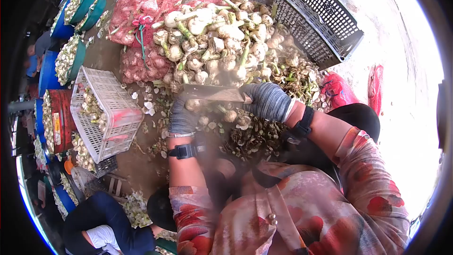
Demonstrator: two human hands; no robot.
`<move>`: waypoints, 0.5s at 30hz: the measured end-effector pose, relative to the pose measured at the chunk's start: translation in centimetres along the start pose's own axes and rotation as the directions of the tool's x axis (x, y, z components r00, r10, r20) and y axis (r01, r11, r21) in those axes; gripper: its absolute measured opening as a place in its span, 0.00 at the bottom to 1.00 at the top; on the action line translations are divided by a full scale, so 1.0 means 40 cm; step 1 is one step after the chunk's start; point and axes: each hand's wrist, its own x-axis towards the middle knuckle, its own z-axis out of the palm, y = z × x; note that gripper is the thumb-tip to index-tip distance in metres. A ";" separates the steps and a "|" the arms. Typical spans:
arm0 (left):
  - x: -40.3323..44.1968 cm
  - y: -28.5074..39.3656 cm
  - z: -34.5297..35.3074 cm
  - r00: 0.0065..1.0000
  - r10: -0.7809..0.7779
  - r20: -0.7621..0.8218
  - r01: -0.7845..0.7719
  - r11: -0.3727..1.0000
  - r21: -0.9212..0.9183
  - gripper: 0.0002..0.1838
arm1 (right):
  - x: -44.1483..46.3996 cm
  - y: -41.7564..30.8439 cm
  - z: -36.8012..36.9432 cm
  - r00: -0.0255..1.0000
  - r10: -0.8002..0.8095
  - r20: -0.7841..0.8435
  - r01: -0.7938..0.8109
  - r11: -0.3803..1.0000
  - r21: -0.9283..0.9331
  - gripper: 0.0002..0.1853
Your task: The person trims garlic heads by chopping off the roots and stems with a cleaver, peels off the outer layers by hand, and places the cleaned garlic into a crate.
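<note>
Right hand (268, 101): closed around knife (214, 94)
Left hand (181, 116): at knife's far end, grip unclear
Garlic heap (217, 45): beyond hands

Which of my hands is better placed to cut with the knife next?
Probably your right hand: it grips the knife at its handle end, while your left hand is by the other end.

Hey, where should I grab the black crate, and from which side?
I'd take the black crate by its long right rim, coming from the right with fingers hooked over. It sits open side up with holed walls, and garlic crowds its left side. Your right hand holds a knife, so probably set that down first.
</note>
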 end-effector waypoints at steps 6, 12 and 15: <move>-0.109 0.071 0.125 0.973 0.213 0.091 -0.230 0.935 0.271 0.22 | -0.007 0.007 -0.009 0.998 -0.056 0.023 0.058 0.996 -0.071 0.14; -0.199 0.180 0.167 0.970 0.087 0.228 -0.139 0.964 0.226 0.18 | -0.023 0.092 -0.013 0.967 0.253 0.036 -0.255 0.951 0.173 0.31; -0.217 0.221 0.238 0.963 -0.144 0.230 0.046 0.922 0.385 0.19 | -0.024 -0.036 -0.019 0.991 -0.024 -0.131 0.088 0.855 0.510 0.27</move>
